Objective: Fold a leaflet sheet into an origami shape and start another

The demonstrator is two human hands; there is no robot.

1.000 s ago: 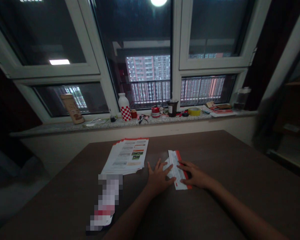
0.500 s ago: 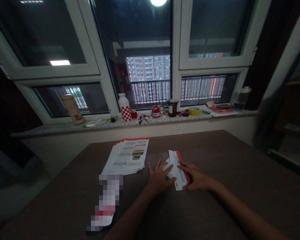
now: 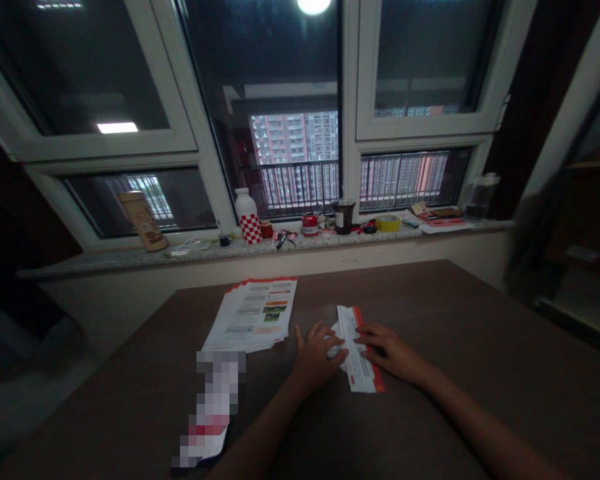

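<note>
The left hand [image 3: 316, 359] and right hand [image 3: 387, 351] lie open on a folded leaflet [image 3: 359, 357], fingers spread, pressing it to the table [image 3: 445, 300] without pinching it. The leaflet sits between them, its red edge toward the right hand. Uneven pressure could let the smooth paper slip and skew the fold. Just left lies a stack of leaflets [image 3: 253, 315], its red-headed print too small to read. Farther off, a windowsill [image 3: 105, 261] holds a red-checked bottle [image 3: 248, 218] and yellow tape [image 3: 389, 223]; no label is legible.
</note>
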